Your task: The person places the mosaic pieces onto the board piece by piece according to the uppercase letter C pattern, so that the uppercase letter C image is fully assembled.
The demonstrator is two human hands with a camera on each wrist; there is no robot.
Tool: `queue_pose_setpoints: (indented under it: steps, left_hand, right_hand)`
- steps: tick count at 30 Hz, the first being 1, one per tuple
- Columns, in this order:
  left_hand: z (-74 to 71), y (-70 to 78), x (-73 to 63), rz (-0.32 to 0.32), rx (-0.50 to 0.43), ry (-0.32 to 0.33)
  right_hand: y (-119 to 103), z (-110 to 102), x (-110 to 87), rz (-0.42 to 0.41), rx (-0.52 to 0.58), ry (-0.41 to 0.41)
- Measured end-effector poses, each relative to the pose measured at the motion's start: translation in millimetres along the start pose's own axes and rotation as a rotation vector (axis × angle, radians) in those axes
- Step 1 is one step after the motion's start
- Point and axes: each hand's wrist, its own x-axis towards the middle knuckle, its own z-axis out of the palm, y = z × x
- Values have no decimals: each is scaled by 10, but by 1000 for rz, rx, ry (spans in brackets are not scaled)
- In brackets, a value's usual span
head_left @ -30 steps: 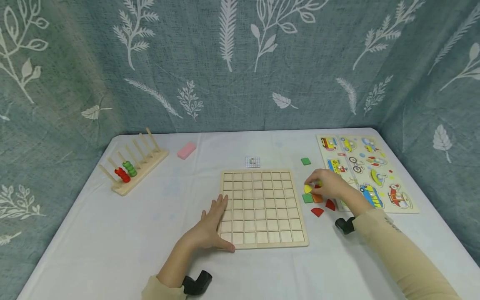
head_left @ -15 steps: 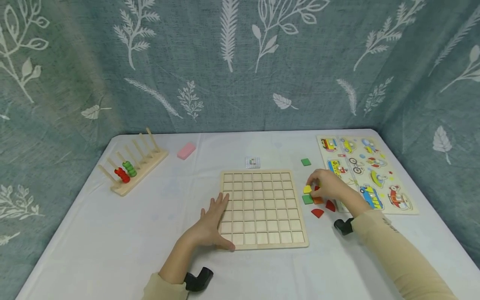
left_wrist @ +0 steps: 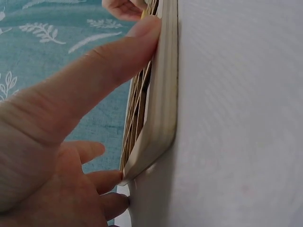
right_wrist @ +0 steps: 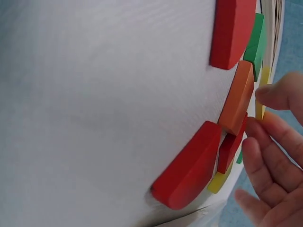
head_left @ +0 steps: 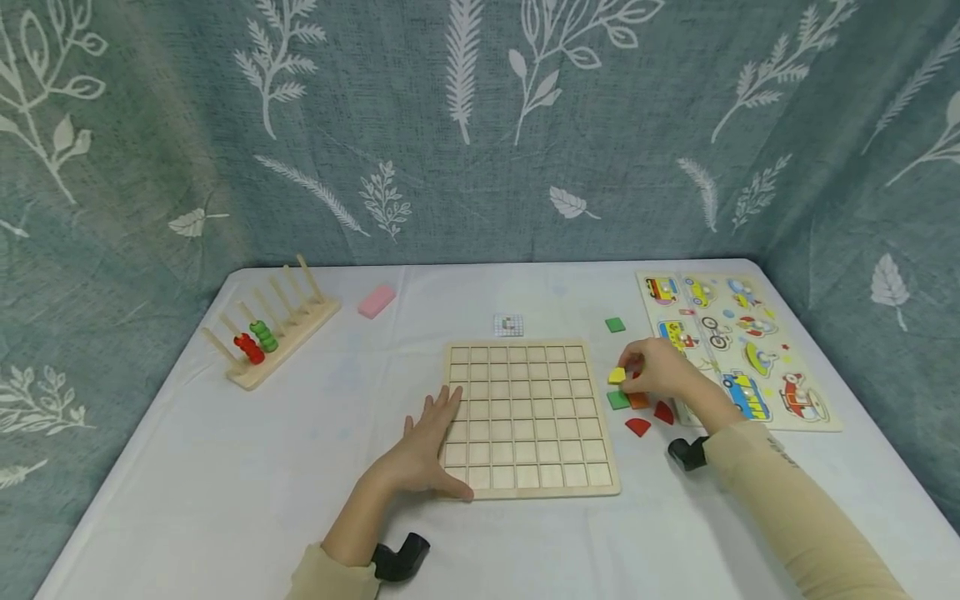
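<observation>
A square wooden grid board (head_left: 532,418) lies flat in the middle of the table. My left hand (head_left: 422,450) steadies its near left corner, fingers spread along the left side and thumb at the near edge, as the left wrist view also shows. Right of the board, my right hand (head_left: 658,368) pinches a yellow piece (head_left: 617,376) between thumb and fingers. In the right wrist view that yellow piece (right_wrist: 265,78) stands on edge above the others. Around it lie a green square (head_left: 618,400), an orange square (head_left: 638,401), a red quarter-round piece (head_left: 638,427) and another red piece (head_left: 664,412).
A pattern card (head_left: 508,325) lies behind the board, and a green square tile (head_left: 615,324) is to its right. Picture puzzle boards (head_left: 738,350) occupy the right side. At left stand a peg rack (head_left: 296,337) with red and green beads and a pink block (head_left: 377,301).
The yellow piece in my right hand has turned slightly between the fingertips, the hand barely shifting. My left hand keeps its place on the board.
</observation>
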Motion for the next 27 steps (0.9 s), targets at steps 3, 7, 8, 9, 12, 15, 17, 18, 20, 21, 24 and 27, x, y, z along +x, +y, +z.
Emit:
queue_pose_setpoints:
  steps: [3,7,8,9,12,15,17,18,20,21,24,27]
  left_hand:
    - [6,-2,9,-2,3,-1]
    - [11,-7,13,-3,8,-3]
    - [11,-8,12,-3,9,-2]
    - [11,-9,12,-3,10,-2]
    - [9,-12,11,-4,11,0]
    - [11,-17,12,-1,12,2]
    - [14,-19,11,0,11,2]
    - [16,-21,11,1,10,0]
    - [22,-24,12,2,5,-1]
    - [24,-26,12,2,4,-3]
    - [24,-28,12,3,4,-4]
    - [17,-29,12,1,9,-5]
  right_hand:
    - [21,-1,6,-1,13,4]
    - [24,3,15,7,36,14]
    - [19,5,16,8,40,19]
    - [14,7,18,8,41,24]
    - [-15,11,19,6,40,47]
    - [-45,20,14,2,41,70]
    - [-62,29,12,0,44,85]
    - [-72,35,10,2,48,89]
    - [-83,51,10,4,64,96]
    - [-92,58,10,3,68,100]
    - [-109,79,13,-7,85,101]
    - [-138,87,12,-23,88,104]
